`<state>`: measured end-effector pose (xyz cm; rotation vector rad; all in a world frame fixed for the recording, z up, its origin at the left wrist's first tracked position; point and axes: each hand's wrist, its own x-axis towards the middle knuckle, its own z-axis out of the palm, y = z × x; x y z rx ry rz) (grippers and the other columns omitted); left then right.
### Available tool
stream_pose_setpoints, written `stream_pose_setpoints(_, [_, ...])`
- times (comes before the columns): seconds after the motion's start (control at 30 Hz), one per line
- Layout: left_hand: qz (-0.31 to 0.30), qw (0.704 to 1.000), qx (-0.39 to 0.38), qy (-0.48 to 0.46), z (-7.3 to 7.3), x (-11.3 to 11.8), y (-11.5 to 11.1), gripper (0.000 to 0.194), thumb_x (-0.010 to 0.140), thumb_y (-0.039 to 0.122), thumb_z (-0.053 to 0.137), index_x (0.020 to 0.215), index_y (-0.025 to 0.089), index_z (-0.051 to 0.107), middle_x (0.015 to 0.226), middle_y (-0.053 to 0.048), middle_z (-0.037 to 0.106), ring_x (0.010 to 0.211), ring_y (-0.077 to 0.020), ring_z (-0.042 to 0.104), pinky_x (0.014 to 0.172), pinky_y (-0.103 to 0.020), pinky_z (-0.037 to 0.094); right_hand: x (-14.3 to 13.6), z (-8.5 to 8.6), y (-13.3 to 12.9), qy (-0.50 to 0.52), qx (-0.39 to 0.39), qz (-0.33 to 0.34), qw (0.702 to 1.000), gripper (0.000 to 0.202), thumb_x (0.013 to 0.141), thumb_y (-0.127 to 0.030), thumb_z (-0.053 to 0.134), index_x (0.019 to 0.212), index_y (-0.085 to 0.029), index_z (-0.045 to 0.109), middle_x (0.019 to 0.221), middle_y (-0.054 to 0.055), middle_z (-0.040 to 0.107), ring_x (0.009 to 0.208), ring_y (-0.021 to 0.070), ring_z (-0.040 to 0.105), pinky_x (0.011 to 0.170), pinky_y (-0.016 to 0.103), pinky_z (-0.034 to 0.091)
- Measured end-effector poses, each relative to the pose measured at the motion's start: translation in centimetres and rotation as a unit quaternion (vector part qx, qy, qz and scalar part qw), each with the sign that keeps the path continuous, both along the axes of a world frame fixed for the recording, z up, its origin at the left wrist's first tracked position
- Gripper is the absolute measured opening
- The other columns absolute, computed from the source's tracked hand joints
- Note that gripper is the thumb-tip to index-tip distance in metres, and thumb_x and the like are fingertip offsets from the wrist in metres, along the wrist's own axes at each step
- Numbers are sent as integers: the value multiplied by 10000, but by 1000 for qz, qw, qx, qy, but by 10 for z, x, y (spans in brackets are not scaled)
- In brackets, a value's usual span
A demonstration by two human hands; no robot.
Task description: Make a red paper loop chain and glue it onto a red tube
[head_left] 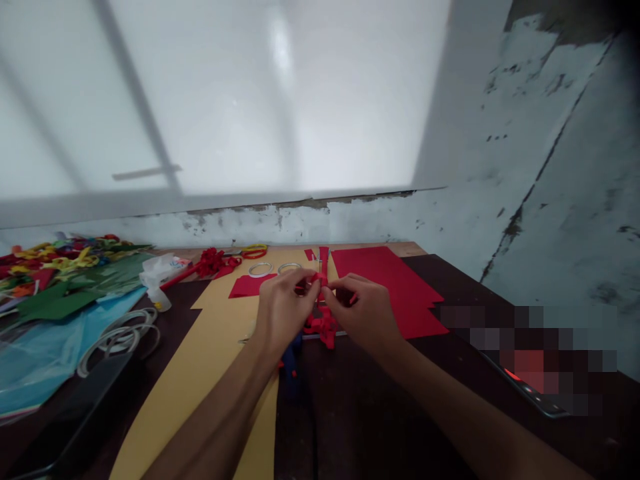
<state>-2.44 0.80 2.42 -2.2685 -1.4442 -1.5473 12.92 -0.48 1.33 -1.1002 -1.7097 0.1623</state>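
Observation:
In the middle of the table, my left hand [287,300] and my right hand [365,307] come together with fingertips pinched on a red paper strip [324,263]. Both hands are closed on it, and the fingers partly cover it. Just below them, close to the fingers, lies a curled red paper piece [326,327]. A dark blue tool [292,370], which looks like a glue gun, is partly hidden under my left wrist. Red paper sheets [387,280] lie behind and beside my right hand. Small red paper pieces [245,286] are left of my left hand.
Yellow-tan card [200,360] runs under my left arm. Two pale rings [261,270] and a yellow ring-shaped item [254,251] lie farther back. At left are a red paper flower [211,263], a coiled cable [120,337], a black case [83,413] and colourful paper scraps [50,267].

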Motion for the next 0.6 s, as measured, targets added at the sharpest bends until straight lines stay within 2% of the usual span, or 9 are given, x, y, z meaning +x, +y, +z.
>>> stream_pose_setpoints(0.13, [-44, 995, -54, -73, 2, 3, -1, 98, 801, 253, 699, 880, 209, 737, 776, -12, 758, 674, -161, 714, 660, -273, 590, 4, -1, 4, 10, -29, -9, 999, 145, 855, -305, 643, 838, -213, 754, 704, 10, 689, 585, 141, 607, 599, 272, 442])
stream_pose_setpoints(0.4, [-90, 979, -117, -142, 2, 1, 4, 124, 757, 268, 735, 850, 186, 744, 784, -39, 757, 699, -175, 719, 654, -285, 603, 5, 0, 5, 30, -48, -28, 998, 195, 834, -378, 671, 760, -214, 744, 630, 8, 689, 546, 153, 615, 556, 278, 433])
stream_pose_setpoints(0.6, [-161, 945, -198, -207, 2, 1, 8, 163, 731, 275, 761, 841, 166, 712, 832, -53, 733, 753, -164, 694, 683, -267, 581, 6, 2, 3, 36, -52, -17, 998, 151, 829, -331, 667, 813, -211, 759, 656, 10, 702, 563, 157, 629, 565, 279, 445])
